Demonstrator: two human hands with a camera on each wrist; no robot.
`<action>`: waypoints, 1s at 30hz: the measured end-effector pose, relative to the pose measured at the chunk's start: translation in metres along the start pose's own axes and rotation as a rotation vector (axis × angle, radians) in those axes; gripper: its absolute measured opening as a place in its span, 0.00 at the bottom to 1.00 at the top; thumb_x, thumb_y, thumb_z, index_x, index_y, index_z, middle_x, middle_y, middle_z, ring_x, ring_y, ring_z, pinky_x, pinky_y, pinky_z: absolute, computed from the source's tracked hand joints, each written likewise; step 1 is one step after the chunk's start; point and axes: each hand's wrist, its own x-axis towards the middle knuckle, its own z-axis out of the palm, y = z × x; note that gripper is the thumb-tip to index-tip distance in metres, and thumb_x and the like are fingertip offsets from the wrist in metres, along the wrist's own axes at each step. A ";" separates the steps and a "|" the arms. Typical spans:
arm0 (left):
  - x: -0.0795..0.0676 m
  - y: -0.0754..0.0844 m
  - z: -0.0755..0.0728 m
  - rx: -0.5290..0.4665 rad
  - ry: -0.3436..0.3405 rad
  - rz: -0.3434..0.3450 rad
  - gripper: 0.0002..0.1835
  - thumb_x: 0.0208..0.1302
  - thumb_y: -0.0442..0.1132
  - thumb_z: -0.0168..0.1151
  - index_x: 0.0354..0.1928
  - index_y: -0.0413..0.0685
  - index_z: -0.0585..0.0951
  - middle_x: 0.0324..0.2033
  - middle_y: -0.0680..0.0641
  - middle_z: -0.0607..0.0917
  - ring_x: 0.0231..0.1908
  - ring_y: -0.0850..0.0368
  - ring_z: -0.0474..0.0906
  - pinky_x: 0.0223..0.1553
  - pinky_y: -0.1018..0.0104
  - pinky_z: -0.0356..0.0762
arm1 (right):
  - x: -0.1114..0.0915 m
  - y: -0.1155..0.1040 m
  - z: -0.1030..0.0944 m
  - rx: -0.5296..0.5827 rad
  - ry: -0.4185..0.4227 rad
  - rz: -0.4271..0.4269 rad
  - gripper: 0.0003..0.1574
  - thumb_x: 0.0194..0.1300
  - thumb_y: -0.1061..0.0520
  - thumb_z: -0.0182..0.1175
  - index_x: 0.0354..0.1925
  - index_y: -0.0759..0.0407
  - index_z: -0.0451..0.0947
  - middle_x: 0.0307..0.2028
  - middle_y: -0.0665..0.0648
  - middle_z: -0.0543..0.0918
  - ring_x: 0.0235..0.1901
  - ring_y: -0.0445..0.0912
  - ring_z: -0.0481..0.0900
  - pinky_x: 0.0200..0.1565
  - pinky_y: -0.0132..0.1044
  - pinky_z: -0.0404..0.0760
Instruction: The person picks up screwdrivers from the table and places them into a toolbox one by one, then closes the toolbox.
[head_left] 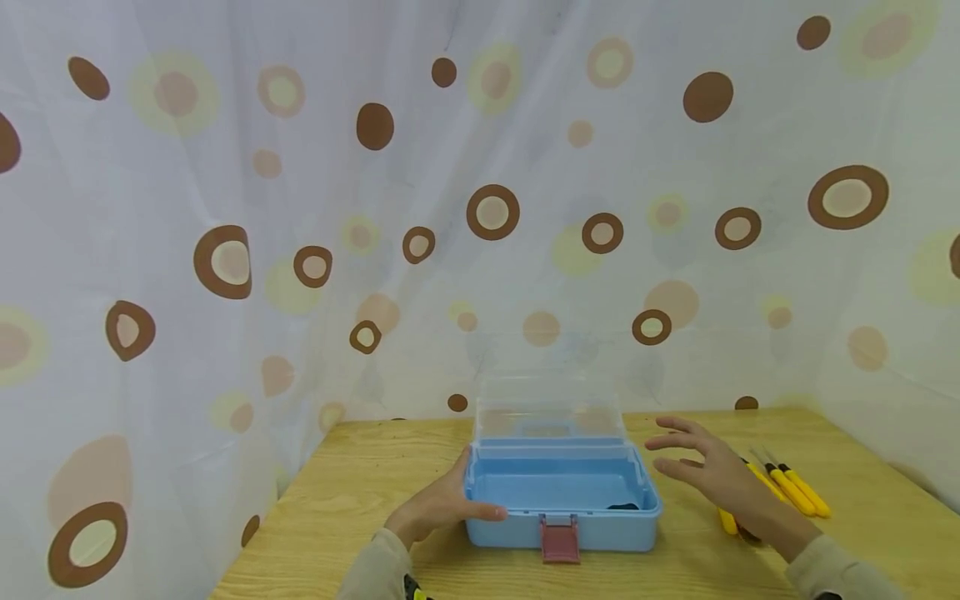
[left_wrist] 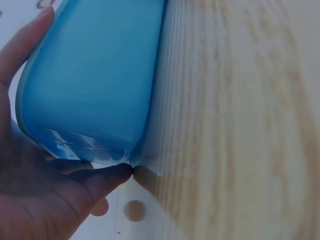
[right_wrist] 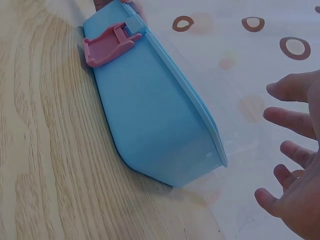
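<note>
the blue box (head_left: 510, 532) stands on the bench (head_left: 390, 450), clear lid (head_left: 547, 408) tipped back, presumably to leave the inside reachable. the left hand (head_left: 441, 502) is spread against its left end, thumb along the front rim, seemingly to steady it. the right hand (head_left: 716, 475) hovers, fingers spread, beside the right end, touching nothing; yellow-handled tools (head_left: 795, 490) lie near it.

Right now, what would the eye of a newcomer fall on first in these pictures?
Probably the open blue box on the wooden table, its pink latch hanging at the front and the left hand at its left end. Next might come the yellow-handled tools on the right, partly behind the right hand. The spotted curtain fills the background.
</note>
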 end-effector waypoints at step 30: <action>-0.002 0.003 0.000 0.024 -0.001 0.014 0.69 0.60 0.52 0.77 0.82 0.42 0.33 0.81 0.34 0.38 0.77 0.32 0.41 0.70 0.30 0.48 | -0.037 0.040 -0.049 -0.213 0.033 0.190 0.29 0.80 0.48 0.57 0.62 0.71 0.78 0.72 0.78 0.58 0.66 0.80 0.54 0.51 0.76 0.69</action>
